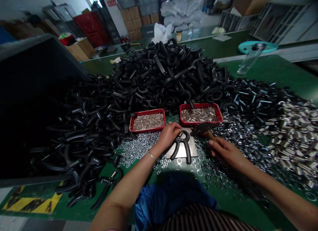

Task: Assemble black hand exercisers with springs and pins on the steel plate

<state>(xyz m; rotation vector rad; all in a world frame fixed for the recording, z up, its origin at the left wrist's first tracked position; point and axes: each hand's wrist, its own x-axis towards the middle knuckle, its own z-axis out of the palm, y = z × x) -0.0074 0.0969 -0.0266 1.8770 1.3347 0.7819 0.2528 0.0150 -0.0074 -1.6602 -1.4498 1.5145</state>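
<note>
My left hand [168, 135] is closed in a pinch on the top of a black two-armed plastic handle part [182, 145] that lies on a small metal plate [192, 148]. My right hand [225, 151] is wrapped round the wooden handle of a hammer [207, 131], whose head rests just right of the part. Two red trays sit behind: the left tray [147, 112] holds small metal pieces, the right tray [220, 112] holds short pins.
A big heap of black handle parts [159, 75] fills the green table behind and to the left. Loose washers [139, 146] and metal sleeves [295, 135] cover the right side. A clear bottle [250, 58] lies beyond. A dark bin [37, 78] stands at left.
</note>
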